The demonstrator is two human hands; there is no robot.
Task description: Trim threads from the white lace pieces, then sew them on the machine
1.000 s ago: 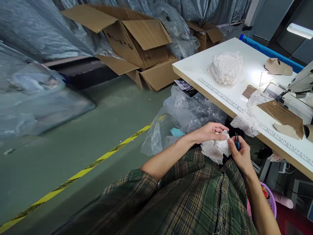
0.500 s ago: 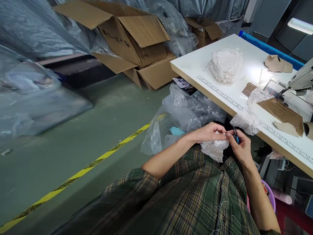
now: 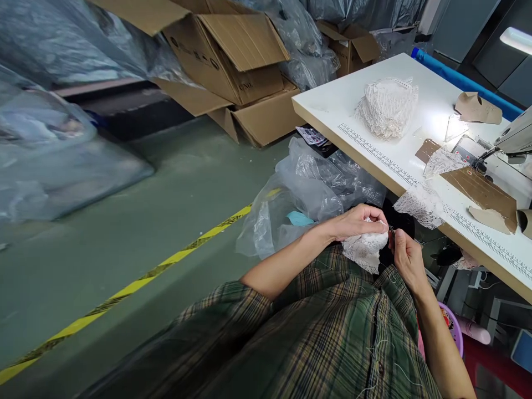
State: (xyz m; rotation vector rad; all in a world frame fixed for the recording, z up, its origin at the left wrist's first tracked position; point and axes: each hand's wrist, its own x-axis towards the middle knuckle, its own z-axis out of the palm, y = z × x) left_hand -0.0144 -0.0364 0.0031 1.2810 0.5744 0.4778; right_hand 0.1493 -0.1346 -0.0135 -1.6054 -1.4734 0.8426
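Note:
Over my lap, my left hand [image 3: 361, 221] pinches a piece of white lace fabric [image 3: 363, 252], which hangs down below the fingers. Close to its fingertips is my right hand [image 3: 408, 257], closed around small thread snips [image 3: 391, 229]. Only the dark tips of the snips show, pointing at the edge of the lace; the rest is hidden in the palm. Another white lace piece [image 3: 419, 205] hangs over the near edge of the sewing table [image 3: 328, 105]. Its far end reaches toward the sewing machine [image 3: 517, 138].
A pile of white lace [image 3: 388, 108] sits on the table, with brown card pieces [image 3: 477, 188] by the machine. Clear plastic bags [image 3: 307, 183] lie under the table edge. Open cardboard boxes [image 3: 245, 50] stand behind. Yellow-black tape [image 3: 158, 269] crosses the floor.
My right hand has turned over, bringing the snips' tips from pointing upward to the lace edge by my left fingers. My left hand still holds the lace, and the view has shifted slightly.

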